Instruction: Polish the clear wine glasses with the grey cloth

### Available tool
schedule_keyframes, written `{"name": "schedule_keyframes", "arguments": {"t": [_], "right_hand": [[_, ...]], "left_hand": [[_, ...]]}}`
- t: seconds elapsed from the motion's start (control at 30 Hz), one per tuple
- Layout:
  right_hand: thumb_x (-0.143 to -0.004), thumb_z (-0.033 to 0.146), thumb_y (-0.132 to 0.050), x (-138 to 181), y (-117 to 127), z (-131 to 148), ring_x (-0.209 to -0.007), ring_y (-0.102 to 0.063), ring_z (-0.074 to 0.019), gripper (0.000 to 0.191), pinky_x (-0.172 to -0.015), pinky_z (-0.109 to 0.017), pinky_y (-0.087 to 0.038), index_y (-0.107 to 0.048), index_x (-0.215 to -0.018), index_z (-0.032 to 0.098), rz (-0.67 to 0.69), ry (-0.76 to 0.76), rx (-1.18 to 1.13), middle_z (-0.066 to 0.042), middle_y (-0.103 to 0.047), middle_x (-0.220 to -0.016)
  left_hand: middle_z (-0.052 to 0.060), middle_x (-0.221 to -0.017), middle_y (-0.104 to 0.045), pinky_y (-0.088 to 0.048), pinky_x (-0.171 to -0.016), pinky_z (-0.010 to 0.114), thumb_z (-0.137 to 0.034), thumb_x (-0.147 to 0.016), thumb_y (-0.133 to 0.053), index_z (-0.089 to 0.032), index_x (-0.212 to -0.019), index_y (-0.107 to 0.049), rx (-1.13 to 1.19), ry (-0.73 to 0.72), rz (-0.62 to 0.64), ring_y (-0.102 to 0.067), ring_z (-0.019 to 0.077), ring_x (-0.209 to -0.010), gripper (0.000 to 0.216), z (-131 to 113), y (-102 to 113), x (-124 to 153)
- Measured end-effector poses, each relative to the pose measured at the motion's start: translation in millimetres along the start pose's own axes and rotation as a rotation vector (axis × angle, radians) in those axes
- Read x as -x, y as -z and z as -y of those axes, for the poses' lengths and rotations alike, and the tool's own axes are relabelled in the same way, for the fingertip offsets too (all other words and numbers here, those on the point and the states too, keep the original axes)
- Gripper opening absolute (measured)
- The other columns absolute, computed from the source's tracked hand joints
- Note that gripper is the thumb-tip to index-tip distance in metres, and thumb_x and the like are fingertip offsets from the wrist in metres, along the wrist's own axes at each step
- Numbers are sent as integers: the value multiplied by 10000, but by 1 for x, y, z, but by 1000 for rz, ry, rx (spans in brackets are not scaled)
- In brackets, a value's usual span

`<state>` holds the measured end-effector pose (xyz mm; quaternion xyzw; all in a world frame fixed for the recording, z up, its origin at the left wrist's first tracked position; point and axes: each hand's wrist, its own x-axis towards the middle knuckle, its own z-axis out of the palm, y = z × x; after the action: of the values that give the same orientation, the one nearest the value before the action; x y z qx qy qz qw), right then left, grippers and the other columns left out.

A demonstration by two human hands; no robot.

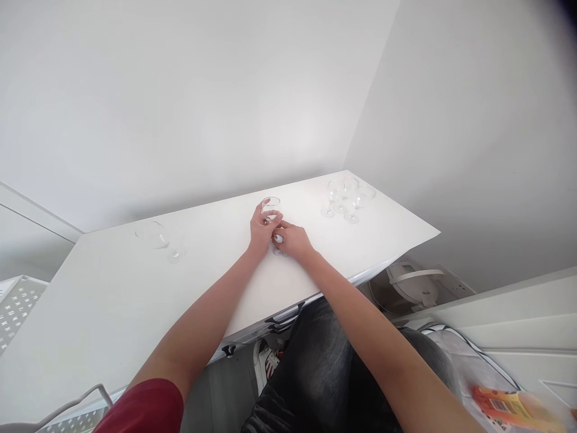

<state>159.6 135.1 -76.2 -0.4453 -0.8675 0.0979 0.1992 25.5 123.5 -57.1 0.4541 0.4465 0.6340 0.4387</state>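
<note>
Near the middle of the white table, a clear stemmed glass (271,205) is held between both hands. My left hand (261,228) is closed around its bowl, with the rim showing above the fingers. Just below, my right hand (292,238) is closed at the stem, and a small white oval thing (278,239) shows by its fingers; I cannot make out what it is. Part of the glass foot is visible under the right hand. Another stemmed glass (157,236) stands to the left, apart from the hands. Several similar glasses (350,191) stand close together at the right.
The white table (112,313) meets a plain wall behind. Below its right edge is a white appliance with a handle (412,282), beside a wall socket. White perforated racks (20,307) are at the left. An orange packet (505,406) lies at lower right.
</note>
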Motion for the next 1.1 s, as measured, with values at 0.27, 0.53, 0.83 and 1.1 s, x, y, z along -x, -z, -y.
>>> {"name": "schedule_keyframes", "arguments": {"t": [0.27,0.53,0.83,1.1], "right_hand": [[-945,317,-584,6,4,9,-838,-719,-209,262,-599,-328,-396,-784,-1106,266,53,-3,48,-33,-737,-1322],[-942,379,-527,24,12,21,-868,-753,-264,500,-622,-366,-472,-630,-1421,274,141,-66,130,-49,-573,-1591],[-903,421,-534,31,31,36,-977,-774,-353,813,-751,-452,-560,-360,-1657,174,343,-105,196,-186,-270,-1745],[-926,469,-483,42,38,30,-1061,-755,-360,821,-833,-471,-580,-336,-1680,179,359,-167,249,-131,-214,-1772]], "left_hand": [[39,-1099,-743,-467,-706,282,-357,-722,-924,-347,-1357,-650,-52,-45,-40,-533,114,-700,692,1,0,-1],[72,-1181,-744,-457,-766,302,-438,-774,-892,-350,-1390,-623,-61,-37,-37,-589,152,-811,678,3,2,-2],[98,-1369,-670,-473,-826,331,-508,-818,-846,-349,-1407,-609,-145,-99,32,-606,182,-907,655,5,0,-2],[40,-1501,-555,-497,-865,296,-623,-949,-645,-388,-1358,-621,-25,-34,-20,-598,148,-972,472,11,1,-4]]}}
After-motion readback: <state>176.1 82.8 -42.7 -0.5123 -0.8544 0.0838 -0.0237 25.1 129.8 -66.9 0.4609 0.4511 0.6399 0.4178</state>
